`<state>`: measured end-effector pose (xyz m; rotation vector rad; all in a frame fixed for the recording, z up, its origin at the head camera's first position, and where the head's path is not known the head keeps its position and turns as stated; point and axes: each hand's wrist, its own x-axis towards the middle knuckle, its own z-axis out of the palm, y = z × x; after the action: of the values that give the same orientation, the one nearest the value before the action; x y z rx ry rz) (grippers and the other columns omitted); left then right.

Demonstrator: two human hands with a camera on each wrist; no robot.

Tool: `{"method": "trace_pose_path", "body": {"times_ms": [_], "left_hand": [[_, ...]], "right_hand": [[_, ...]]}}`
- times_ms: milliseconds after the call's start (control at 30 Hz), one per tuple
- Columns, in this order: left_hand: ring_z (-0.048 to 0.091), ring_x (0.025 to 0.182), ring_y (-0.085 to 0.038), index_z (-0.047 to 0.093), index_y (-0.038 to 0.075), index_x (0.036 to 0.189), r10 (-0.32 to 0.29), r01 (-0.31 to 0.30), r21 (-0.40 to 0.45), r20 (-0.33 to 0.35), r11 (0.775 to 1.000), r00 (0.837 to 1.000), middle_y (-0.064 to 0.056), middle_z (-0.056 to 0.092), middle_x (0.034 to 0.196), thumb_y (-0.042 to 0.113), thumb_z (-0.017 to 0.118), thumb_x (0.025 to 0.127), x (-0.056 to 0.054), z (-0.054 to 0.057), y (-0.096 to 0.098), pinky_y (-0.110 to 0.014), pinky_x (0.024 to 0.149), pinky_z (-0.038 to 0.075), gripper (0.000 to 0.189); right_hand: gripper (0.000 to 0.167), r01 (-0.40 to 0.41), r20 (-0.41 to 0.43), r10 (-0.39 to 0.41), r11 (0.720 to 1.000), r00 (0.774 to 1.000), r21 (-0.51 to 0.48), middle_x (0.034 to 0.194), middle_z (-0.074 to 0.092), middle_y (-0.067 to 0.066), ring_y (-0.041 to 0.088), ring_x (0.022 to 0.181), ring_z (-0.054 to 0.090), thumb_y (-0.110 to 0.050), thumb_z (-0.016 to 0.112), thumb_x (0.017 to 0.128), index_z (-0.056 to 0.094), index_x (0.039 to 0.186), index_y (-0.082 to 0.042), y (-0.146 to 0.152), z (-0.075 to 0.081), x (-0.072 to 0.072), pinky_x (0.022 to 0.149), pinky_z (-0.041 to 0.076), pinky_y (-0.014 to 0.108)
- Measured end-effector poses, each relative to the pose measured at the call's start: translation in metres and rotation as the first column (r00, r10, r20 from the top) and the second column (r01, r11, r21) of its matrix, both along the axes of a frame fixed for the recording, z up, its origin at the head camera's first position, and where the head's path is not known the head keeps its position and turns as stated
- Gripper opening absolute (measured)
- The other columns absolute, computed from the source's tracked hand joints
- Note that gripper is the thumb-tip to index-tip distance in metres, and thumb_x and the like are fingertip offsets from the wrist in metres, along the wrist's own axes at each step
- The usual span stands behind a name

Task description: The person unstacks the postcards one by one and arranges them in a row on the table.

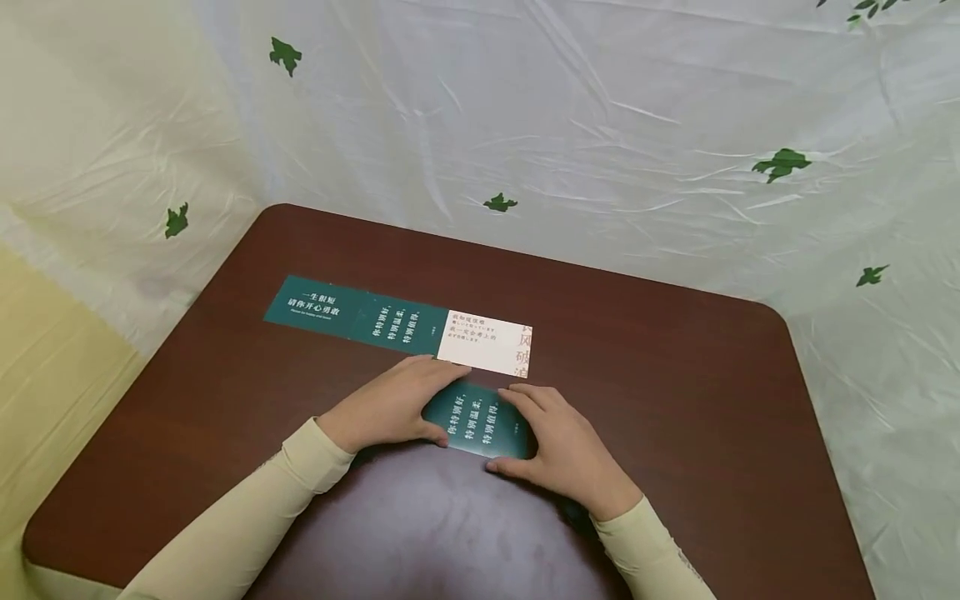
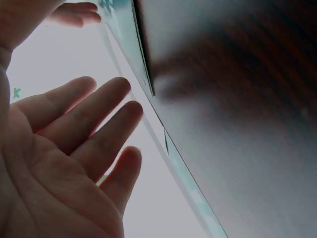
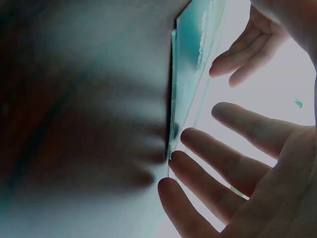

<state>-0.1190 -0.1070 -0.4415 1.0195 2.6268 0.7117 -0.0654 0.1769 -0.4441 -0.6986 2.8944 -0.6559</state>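
Near the table's front edge lies a dark green postcard (image 1: 472, 421) with white lettering; its edge looks thick in the right wrist view, like a small stack. My left hand (image 1: 393, 402) is at its left side, thumb apart from the fingers. Opposite it, my right hand (image 1: 562, 442) flanks the right side. Loosely extended fingers (image 2: 106, 131) show in the left wrist view, and I cannot tell if they touch. The right fingertips (image 3: 179, 161) are close to the card edge. Just beyond the hands, a white card (image 1: 483, 342) adjoins two green cards, the lettered middle one (image 1: 397, 321) and the left one (image 1: 311, 307).
The dark brown table (image 1: 660, 400) has rounded corners. White sheeting (image 1: 600, 125) with green leaf shapes hangs behind and beside it. A rounded, pale, shiny area (image 1: 442, 525) fills the front, below the hands.
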Motion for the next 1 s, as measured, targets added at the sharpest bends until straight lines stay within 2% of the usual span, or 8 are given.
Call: {"method": "trace_pose_path", "body": {"times_ms": [133,233,367,567,700,1000], "left_hand": [[0.054,0.149,-0.028,0.049,0.01,0.162,0.016,-0.015,-0.039,0.025,0.999,1.0,-0.006,0.058,0.161,0.045,0.096,0.081,0.0038,-0.0024,0.0002,-0.047,0.126,0.043,0.1],[0.052,0.152,-0.028,0.048,0.012,0.163,0.019,-0.016,-0.048,0.05,0.999,0.999,-0.006,0.056,0.162,0.048,0.093,0.084,0.0044,-0.0017,-0.0009,-0.047,0.127,0.042,0.098],[0.054,0.15,-0.027,0.047,0.014,0.164,0.011,-0.006,-0.063,0.077,0.998,0.997,-0.003,0.056,0.163,0.049,0.094,0.083,0.0039,-0.0003,-0.002,-0.047,0.126,0.043,0.1],[0.058,0.145,-0.024,0.048,0.018,0.164,0.015,-0.009,-0.098,0.064,0.995,0.998,0.0,0.059,0.161,0.047,0.094,0.082,0.0041,0.0005,-0.001,-0.046,0.124,0.045,0.099],[0.058,0.144,-0.024,0.049,0.018,0.164,0.017,-0.011,-0.089,0.069,0.996,0.997,0.0,0.059,0.16,0.047,0.094,0.082,0.004,0.0012,0.0003,-0.047,0.123,0.046,0.098],[0.057,0.139,-0.023,0.052,0.014,0.16,-0.023,0.024,-0.011,0.08,1.0,0.997,-0.002,0.061,0.153,0.037,0.097,0.081,-0.0001,-0.0032,0.0007,-0.049,0.119,0.046,0.093]], "right_hand": [[0.093,0.0,-0.016,0.001,0.999,1.0,0.049,0.154,0.059,0.001,0.024,0.142,0.056,-0.062,0.093,0.076,0.061,0.153,-0.019,-0.0016,-0.0056,0.0012,0.11,0.057,0.048],[0.089,0.0,-0.034,0.001,0.999,0.999,0.048,0.153,0.061,0.001,0.023,0.141,0.057,-0.057,0.095,0.076,0.064,0.15,-0.019,-0.0023,-0.0066,0.0006,0.112,0.056,0.048],[0.085,0.0,-0.033,0.001,0.999,0.999,0.035,0.15,0.063,0.0,0.022,0.139,0.058,-0.053,0.096,0.077,0.066,0.148,-0.018,-0.0031,-0.006,-0.0002,0.112,0.055,0.047],[0.081,0.001,-0.018,0.0,0.999,1.0,0.037,0.15,0.063,0.001,0.023,0.14,0.058,-0.052,0.094,0.08,0.066,0.147,-0.016,-0.0026,-0.0049,-0.0004,0.113,0.054,0.047],[0.082,-0.003,-0.013,0.003,0.999,1.0,0.036,0.15,0.063,0.001,0.023,0.141,0.057,-0.053,0.094,0.08,0.066,0.148,-0.016,-0.0012,-0.0036,-0.0005,0.114,0.054,0.047],[0.084,0.002,0.011,-0.002,1.0,1.0,0.016,0.151,0.063,-0.001,0.022,0.142,0.057,-0.052,0.095,0.079,0.064,0.149,-0.016,-0.0014,-0.0047,-0.0008,0.115,0.053,0.047]]}}
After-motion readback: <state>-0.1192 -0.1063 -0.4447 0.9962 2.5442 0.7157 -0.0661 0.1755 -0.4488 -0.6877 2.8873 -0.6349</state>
